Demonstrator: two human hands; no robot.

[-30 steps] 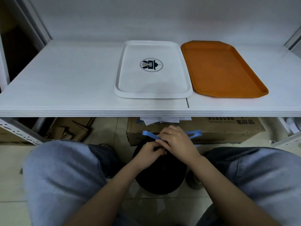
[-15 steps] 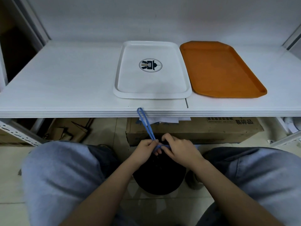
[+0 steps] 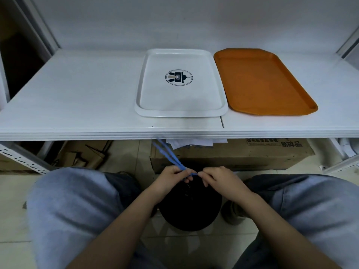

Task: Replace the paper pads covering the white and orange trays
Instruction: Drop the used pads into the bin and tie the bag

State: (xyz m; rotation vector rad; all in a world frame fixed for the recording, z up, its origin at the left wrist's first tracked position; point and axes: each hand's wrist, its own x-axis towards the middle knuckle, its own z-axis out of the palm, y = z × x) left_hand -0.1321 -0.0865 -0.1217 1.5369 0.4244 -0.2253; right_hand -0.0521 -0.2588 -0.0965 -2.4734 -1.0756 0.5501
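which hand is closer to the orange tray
Right. The right hand is below the shelf, short of the orange tray and off toward its left end. The left hand is further left, below the white tray. Both pinch the blue drawstring.

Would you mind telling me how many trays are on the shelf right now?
2: the white tray sits near the shelf's middle, and the orange tray lies just to its right. Nothing suggests another is hidden.
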